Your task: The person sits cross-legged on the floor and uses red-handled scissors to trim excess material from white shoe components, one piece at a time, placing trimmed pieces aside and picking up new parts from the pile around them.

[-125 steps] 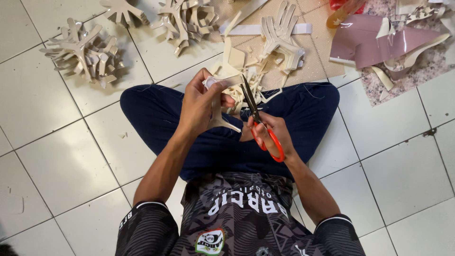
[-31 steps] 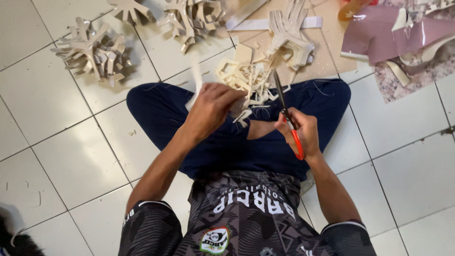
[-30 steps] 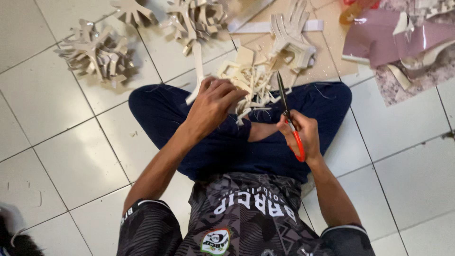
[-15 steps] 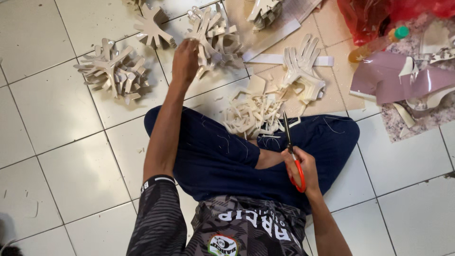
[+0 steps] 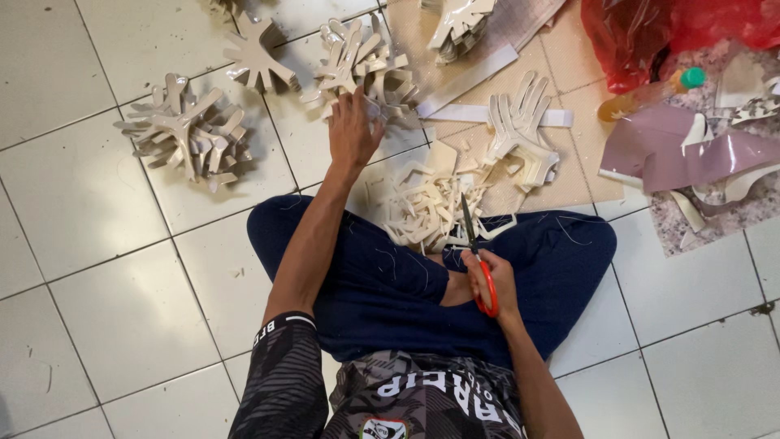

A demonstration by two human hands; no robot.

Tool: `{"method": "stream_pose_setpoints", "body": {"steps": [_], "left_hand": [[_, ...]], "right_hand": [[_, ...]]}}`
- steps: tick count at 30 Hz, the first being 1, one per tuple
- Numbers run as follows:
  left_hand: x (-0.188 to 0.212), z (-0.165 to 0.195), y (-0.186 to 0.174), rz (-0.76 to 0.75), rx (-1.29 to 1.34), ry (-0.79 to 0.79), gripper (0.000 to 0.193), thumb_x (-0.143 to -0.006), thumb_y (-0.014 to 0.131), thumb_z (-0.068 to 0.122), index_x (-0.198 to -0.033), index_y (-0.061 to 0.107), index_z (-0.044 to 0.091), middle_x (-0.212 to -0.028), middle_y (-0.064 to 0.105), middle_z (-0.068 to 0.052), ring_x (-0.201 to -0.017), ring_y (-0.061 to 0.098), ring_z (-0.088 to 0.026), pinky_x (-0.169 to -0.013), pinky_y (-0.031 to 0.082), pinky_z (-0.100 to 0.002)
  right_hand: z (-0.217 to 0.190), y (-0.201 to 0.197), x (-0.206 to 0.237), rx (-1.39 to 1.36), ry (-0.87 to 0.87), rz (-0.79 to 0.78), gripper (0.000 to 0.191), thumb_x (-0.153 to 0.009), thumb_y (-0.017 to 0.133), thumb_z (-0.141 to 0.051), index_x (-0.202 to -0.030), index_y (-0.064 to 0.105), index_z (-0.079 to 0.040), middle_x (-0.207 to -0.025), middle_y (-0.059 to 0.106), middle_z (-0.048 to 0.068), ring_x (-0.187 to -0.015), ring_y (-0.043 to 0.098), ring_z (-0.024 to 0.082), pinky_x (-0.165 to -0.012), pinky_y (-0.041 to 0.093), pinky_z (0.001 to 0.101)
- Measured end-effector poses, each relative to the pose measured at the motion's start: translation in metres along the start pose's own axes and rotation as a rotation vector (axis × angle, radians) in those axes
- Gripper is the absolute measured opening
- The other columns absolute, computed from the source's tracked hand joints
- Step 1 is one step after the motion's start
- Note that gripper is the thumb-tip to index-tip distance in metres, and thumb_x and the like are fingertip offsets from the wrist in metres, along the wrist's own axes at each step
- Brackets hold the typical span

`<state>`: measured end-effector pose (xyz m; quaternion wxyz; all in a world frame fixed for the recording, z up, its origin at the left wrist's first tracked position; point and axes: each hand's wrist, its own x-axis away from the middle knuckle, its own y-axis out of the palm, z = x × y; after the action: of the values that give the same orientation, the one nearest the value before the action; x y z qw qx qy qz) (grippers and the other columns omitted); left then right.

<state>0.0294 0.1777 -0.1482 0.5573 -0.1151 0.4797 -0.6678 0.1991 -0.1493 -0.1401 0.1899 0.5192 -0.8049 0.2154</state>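
I sit cross-legged on a white tiled floor. My left hand [image 5: 353, 130] reaches forward with spread fingers and rests on a pile of cream branch-shaped cut-outs [image 5: 361, 63]. My right hand [image 5: 486, 280] stays near my lap, gripping red-handled scissors [image 5: 478, 262] with the blades pointing away from me. A heap of cream offcut scraps [image 5: 422, 207] lies just ahead of my knees. Another stack of hand-shaped cut-outs [image 5: 524, 126] rests on a brown cardboard sheet [image 5: 581, 167].
Further piles of cut-outs [image 5: 187, 130] lie at the left and at the top [image 5: 457, 20]. At the right are mauve sheet pieces [image 5: 670, 150], a small bottle with a green cap [image 5: 650, 93] and a red plastic bag [image 5: 666, 32].
My left hand let go of the cut piece it held at my lap and stretched out to the pile ahead. The right hand kept the scissors near my lap. The view shifted forward.
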Motion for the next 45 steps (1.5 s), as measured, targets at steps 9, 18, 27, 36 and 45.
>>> {"method": "stream_pose_setpoints", "body": {"steps": [9, 18, 27, 36, 45], "left_hand": [[0.01, -0.009, 0.009, 0.027, 0.071, -0.157, 0.072, -0.08, 0.085, 0.021, -0.137, 0.047, -0.001, -0.139, 0.044, -0.031, -0.127, 0.046, -0.048, -0.101, 0.043, -0.052], [0.021, 0.009, 0.0, -0.045, 0.207, -0.143, 0.038, -0.091, 0.072, 0.006, -0.125, 0.056, 0.002, -0.126, 0.057, -0.02, -0.116, 0.057, -0.041, -0.095, 0.051, -0.048], [0.041, 0.112, 0.034, -0.217, 0.322, 0.258, 0.028, -0.087, 0.073, 0.005, -0.113, 0.062, 0.002, -0.119, 0.062, -0.017, -0.114, 0.058, -0.039, -0.099, 0.049, -0.047], [0.002, 0.234, 0.132, -0.448, 0.15, 0.627, 0.03, -0.087, 0.059, 0.002, -0.117, 0.061, 0.003, -0.12, 0.065, -0.018, -0.117, 0.06, -0.035, -0.104, 0.044, -0.045], [0.002, 0.214, 0.092, -0.38, 0.446, 0.546, 0.011, -0.096, 0.064, 0.003, -0.105, 0.069, 0.008, -0.107, 0.071, -0.015, -0.091, 0.069, -0.032, -0.078, 0.057, -0.042]], "right_hand": [[0.008, -0.011, -0.018, -0.308, 0.116, -0.055, 0.04, -0.103, 0.056, -0.04, -0.084, 0.059, -0.005, -0.055, 0.044, -0.002, -0.04, 0.038, 0.005, -0.038, 0.03, 0.022], [0.012, -0.006, -0.017, -0.424, 0.079, -0.064, 0.038, -0.104, 0.055, -0.039, -0.086, 0.058, -0.005, -0.056, 0.045, -0.003, -0.041, 0.039, 0.006, -0.038, 0.032, 0.0221], [-0.001, -0.041, 0.013, -0.204, -0.238, 0.275, 0.03, -0.103, 0.063, -0.03, -0.087, 0.06, -0.005, -0.056, 0.05, 0.001, -0.041, 0.046, 0.008, -0.039, 0.036, 0.0237], [0.014, -0.084, 0.004, -0.575, -0.299, 0.305, 0.03, -0.102, 0.062, -0.033, -0.098, 0.064, -0.003, -0.062, 0.053, 0.0, -0.045, 0.05, 0.008, -0.041, 0.04, 0.0241], [0.009, -0.079, 0.006, -0.433, -0.309, 0.311, 0.032, -0.103, 0.063, -0.032, -0.1, 0.066, 0.0, -0.063, 0.054, 0.0, -0.047, 0.051, 0.008, -0.043, 0.04, 0.0241]]}}
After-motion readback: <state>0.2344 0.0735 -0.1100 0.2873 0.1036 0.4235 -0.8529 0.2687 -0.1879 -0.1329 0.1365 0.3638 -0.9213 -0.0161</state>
